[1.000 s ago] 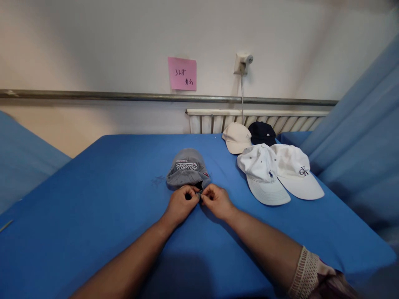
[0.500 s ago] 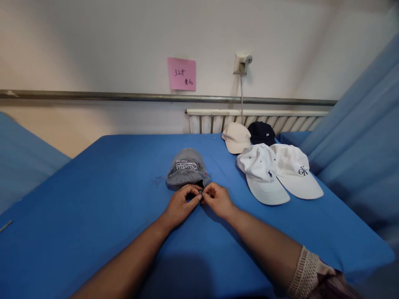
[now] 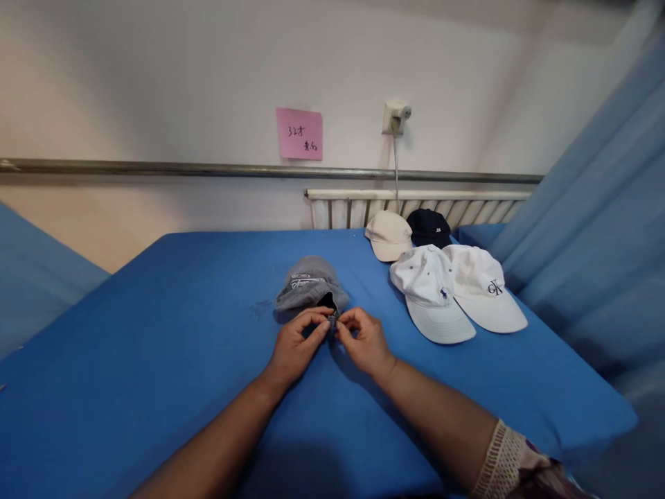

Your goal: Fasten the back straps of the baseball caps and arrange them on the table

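A grey baseball cap [image 3: 301, 281] with white lettering lies on the blue-covered table, its back strap toward me and the dark opening above the strap showing. With thumb and fingers closed, my left hand [image 3: 300, 343] pinches the strap from the left. My right hand [image 3: 365, 339] pinches the same strap just to the right, its fingertips close beside those of the left. The strap's fastening between the fingertips is small and mostly hidden.
Right of the grey cap lie a pale cap with a polo logo [image 3: 432, 294], a white CK cap [image 3: 483, 287], a beige cap [image 3: 388, 235] and a navy cap [image 3: 429, 227]. A radiator [image 3: 337, 211] and metal rail [image 3: 208, 170] run behind the blue table [image 3: 156, 346].
The cap's opening has become more visible, and the crown's lettering is now partly covered by fabric. Both hands keep their pinch at the strap. The whole view has shifted slightly.
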`<action>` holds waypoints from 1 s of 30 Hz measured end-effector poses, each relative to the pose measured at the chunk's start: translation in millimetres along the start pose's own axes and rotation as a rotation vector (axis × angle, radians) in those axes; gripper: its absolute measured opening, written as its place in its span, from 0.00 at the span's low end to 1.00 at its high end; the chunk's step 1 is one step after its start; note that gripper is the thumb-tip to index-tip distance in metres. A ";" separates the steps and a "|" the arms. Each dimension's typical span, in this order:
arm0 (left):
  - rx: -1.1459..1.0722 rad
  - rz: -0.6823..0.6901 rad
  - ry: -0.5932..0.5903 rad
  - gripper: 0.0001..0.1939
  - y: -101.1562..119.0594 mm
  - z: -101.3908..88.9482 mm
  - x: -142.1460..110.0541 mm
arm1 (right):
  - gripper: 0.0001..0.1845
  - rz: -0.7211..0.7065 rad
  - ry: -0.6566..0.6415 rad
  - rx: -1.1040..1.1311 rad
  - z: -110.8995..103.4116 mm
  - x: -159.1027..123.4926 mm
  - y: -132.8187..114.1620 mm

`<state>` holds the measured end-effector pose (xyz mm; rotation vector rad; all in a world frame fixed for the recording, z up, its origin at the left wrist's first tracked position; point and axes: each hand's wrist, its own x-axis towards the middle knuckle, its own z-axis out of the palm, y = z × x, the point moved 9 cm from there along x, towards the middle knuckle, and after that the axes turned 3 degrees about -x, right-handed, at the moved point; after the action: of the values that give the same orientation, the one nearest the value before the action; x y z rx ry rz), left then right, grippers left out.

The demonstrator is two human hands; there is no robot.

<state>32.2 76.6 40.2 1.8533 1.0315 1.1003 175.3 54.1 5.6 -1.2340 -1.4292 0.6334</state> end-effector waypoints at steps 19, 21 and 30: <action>-0.174 -0.113 0.061 0.09 -26.8 -5.8 -2.6 | 0.06 0.317 -0.003 0.190 10.9 -12.0 41.3; -0.173 -0.127 0.058 0.10 -28.2 -7.0 -2.3 | 0.04 0.326 -0.071 0.116 13.5 -14.5 52.2; -0.273 -0.237 0.064 0.11 -27.0 -4.2 -2.5 | 0.07 0.396 -0.115 0.259 39.6 -20.5 51.8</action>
<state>20.4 86.2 17.3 1.4491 1.0494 1.1031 153.0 61.4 -58.6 -1.2956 -1.1554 1.1389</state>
